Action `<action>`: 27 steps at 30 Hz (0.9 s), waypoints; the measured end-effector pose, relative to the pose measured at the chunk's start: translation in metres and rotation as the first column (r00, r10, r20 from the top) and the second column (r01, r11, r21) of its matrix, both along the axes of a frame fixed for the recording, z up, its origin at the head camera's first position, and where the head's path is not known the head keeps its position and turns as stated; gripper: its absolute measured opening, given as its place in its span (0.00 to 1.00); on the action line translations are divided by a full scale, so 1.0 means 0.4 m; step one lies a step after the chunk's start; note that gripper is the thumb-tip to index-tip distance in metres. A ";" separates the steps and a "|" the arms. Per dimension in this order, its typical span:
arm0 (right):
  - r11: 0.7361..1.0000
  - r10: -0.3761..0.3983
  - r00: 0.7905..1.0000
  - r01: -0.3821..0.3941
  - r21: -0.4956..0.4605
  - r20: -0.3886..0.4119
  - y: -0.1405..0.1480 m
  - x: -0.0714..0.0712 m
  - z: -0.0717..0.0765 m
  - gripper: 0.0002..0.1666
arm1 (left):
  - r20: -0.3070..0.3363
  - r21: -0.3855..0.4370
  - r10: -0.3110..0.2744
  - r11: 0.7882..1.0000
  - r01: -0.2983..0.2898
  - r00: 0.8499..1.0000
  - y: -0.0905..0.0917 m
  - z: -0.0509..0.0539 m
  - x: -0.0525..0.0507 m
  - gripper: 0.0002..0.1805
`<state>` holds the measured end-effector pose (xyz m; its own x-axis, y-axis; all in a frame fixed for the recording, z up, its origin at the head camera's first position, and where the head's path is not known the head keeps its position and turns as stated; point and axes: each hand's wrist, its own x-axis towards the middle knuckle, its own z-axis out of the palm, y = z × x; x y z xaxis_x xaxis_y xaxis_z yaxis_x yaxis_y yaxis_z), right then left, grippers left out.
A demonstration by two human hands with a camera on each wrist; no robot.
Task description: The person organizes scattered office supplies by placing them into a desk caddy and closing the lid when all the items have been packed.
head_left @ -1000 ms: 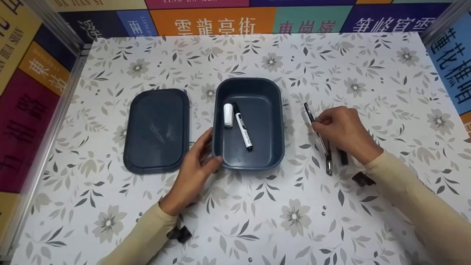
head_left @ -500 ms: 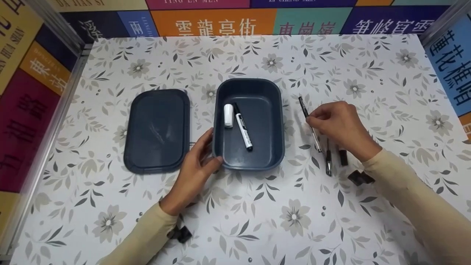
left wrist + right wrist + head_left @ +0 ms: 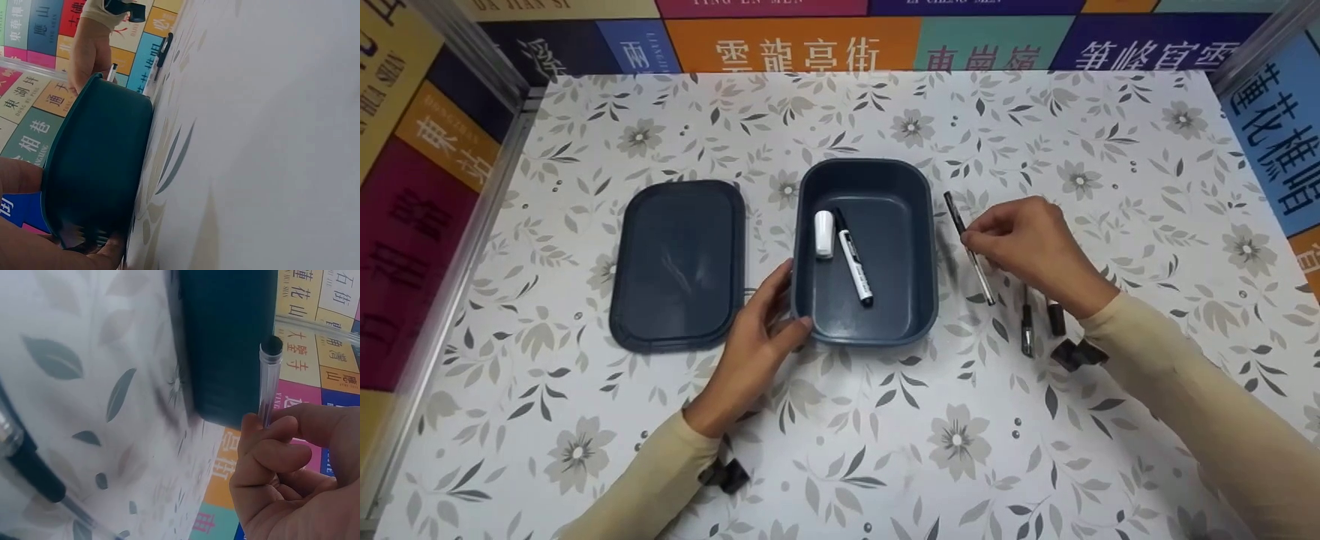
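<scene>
Head view: the right hand (image 3: 1033, 249) pinches a slim black-and-clear plastic pen (image 3: 976, 264) above the white floral-patterned tabletop (image 3: 877, 420). Left of its fingertips stands a dark blue-grey rounded-rectangular plastic box (image 3: 896, 259); the left hand (image 3: 756, 341) holds its near-left corner between spread thumb and fingers.

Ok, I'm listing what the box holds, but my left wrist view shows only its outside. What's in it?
Observer: From the head view, a marker and a short white piece lie in the box.
Operator: Thanks. Past the box I see something thin at the right hand; is it over the opening?
Observer: No, the head view shows that pen, pinched in the right hand, over the table to the right of the box.
</scene>
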<state>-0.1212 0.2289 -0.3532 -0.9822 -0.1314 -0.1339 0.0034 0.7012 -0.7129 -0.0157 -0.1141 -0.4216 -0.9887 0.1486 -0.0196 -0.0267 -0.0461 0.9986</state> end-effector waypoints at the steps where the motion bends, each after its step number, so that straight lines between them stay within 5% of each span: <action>1: 1.000 0.005 1.000 -0.005 0.001 0.001 -0.003 -0.001 0.001 0.11 | 0.002 -0.003 0.001 1.000 -0.001 1.000 0.000 0.000 0.000 0.45; 27: 0.994 0.079 0.996 -0.082 -0.069 -0.035 -0.102 -0.011 0.019 0.08 | 0.004 -0.016 0.004 1.000 -0.004 1.000 0.000 -0.001 -0.001 0.45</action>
<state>-0.1257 0.1880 -0.3458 -0.9717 -0.2182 -0.0905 -0.0745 0.6467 -0.7591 -0.0162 -0.1139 -0.4218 -0.9891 0.1447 -0.0260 -0.0307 -0.0300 0.9991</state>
